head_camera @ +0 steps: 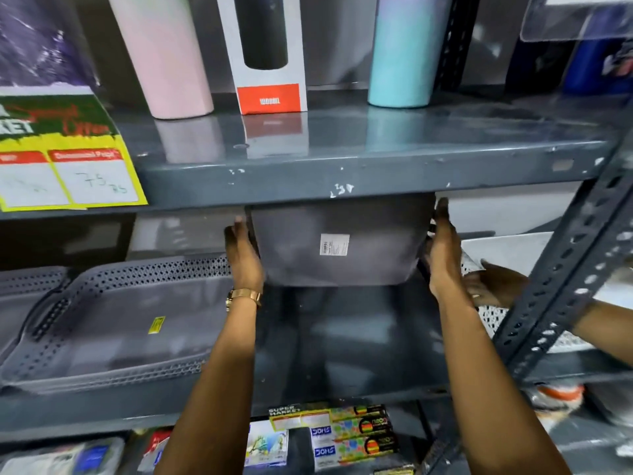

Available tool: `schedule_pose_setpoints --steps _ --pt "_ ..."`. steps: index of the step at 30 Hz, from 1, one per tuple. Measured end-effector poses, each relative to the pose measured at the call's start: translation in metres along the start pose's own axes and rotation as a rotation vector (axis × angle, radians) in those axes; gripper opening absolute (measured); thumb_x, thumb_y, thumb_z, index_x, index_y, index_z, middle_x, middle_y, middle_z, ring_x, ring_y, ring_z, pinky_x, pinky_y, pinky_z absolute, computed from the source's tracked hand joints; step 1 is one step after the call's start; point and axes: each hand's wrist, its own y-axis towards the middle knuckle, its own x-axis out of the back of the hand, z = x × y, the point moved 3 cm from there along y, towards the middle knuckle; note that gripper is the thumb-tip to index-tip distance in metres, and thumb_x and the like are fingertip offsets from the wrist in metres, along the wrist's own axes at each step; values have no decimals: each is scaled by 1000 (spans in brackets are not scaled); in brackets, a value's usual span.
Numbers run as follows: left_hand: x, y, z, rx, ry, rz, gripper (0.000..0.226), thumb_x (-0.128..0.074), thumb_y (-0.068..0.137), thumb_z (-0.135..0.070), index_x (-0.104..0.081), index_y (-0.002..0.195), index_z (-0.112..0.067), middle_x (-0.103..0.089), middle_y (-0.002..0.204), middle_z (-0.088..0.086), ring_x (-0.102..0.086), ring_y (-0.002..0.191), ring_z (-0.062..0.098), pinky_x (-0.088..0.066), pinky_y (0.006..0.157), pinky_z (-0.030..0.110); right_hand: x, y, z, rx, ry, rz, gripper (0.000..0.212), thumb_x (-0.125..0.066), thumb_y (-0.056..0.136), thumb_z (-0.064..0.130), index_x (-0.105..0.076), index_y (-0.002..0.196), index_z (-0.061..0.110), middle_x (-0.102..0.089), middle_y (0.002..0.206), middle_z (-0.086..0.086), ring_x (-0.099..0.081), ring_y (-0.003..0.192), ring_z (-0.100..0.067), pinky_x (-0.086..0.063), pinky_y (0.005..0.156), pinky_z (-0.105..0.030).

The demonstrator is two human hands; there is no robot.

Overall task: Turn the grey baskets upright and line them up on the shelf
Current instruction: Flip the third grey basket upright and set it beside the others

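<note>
A grey basket (339, 245) is held in the air above the middle shelf (342, 341), its flat bottom with a white barcode label facing me. My left hand (244, 257) presses on its left side and my right hand (443, 253) on its right side. The basket's top is hidden behind the upper shelf's front edge. Another grey basket (113, 323) with perforated walls and a yellow sticker lies upright on the shelf at the left, seemingly stacked on others.
The upper shelf (342, 173) carries a pink tumbler (168, 56), a boxed bottle (267, 53) and a teal tumbler (404, 53). Another person's hand (493, 286) rests on a white perforated basket (493, 317) at right. A slotted upright (565, 275) slants across.
</note>
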Motion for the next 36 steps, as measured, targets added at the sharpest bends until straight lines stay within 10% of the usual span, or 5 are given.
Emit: schedule_pose_setpoints --steps 7,11,14,32,36 --pt "34 -14 4 179 82 49 97 -37 68 -86 -43 142 -24 -44 149 6 -41 137 26 -28 116 48 22 -5 -34 -211 15 -39 71 -40 85 67 -46 139 22 -50 138 4 -52 118 -14 -36 109 -44" --pt "46 -36 16 178 287 49 21 -48 92 -23 -53 112 -19 -59 108 2 -49 110 25 -35 91 36 33 -5 -67 -251 -153 -32 40 -50 94 27 -57 129 10 -60 129 -13 -62 94 -25 -48 82 -35" --pt "55 -48 24 155 416 78 22 -41 85 1 -49 98 -15 -56 78 -3 -50 85 22 -37 71 29 44 -6 -83 -192 -232 -58 37 -47 93 -2 -53 129 -3 -59 127 -17 -59 102 -28 -49 81 -31" --pt "67 -90 3 -157 1368 214 39 -56 88 -18 -52 126 -9 -46 133 17 -52 115 40 -49 91 48 4 -80 -68 175 -1179 -1 60 -58 88 15 -36 143 3 -32 152 -23 -22 144 -37 -23 117 -47" --pt "110 -75 -11 -384 1357 89 35 -52 87 -30 -63 115 -11 -62 117 18 -56 105 40 -46 90 46 -67 -126 -73 249 -1035 262 54 -47 93 42 -46 138 11 -52 139 -17 -46 130 -32 -43 103 -43"
